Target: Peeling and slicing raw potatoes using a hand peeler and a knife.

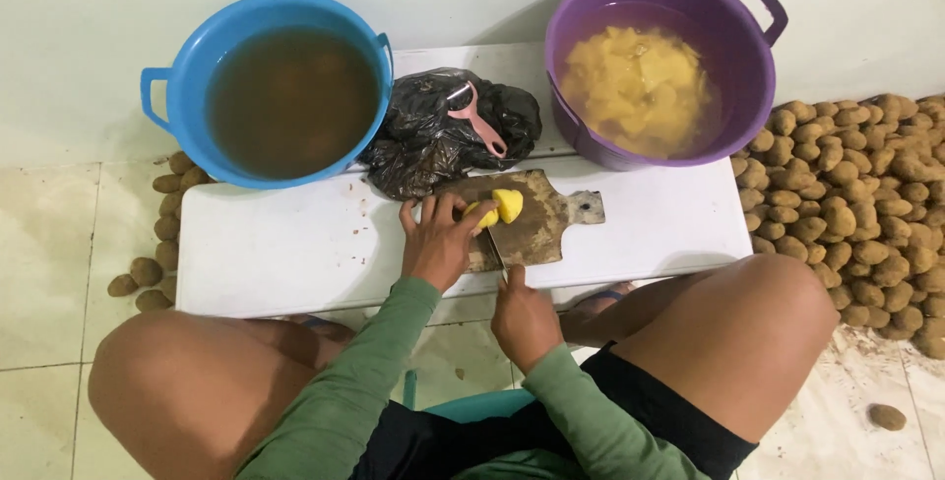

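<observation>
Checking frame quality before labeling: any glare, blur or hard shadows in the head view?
Head view: soft, even light; mild sheen on the white table; soft shadow behind the purple tub; left hand, peeled potato and right hand sharp, no motion blur.

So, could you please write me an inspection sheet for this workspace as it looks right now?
Surface: white low table, lightly soiled.
Job's things: peeled yellow potato on worn cutting board; knife.
Clutter: black plastic bag with pink peeler on top.
Grippers: left hand steadies the potato; right hand grips the knife.
Cables: nothing seen.
Surroundings: blue tub of murky water; purple tub of peeled pieces in water; unpeeled potatoes heaped on tiled floor.
</observation>
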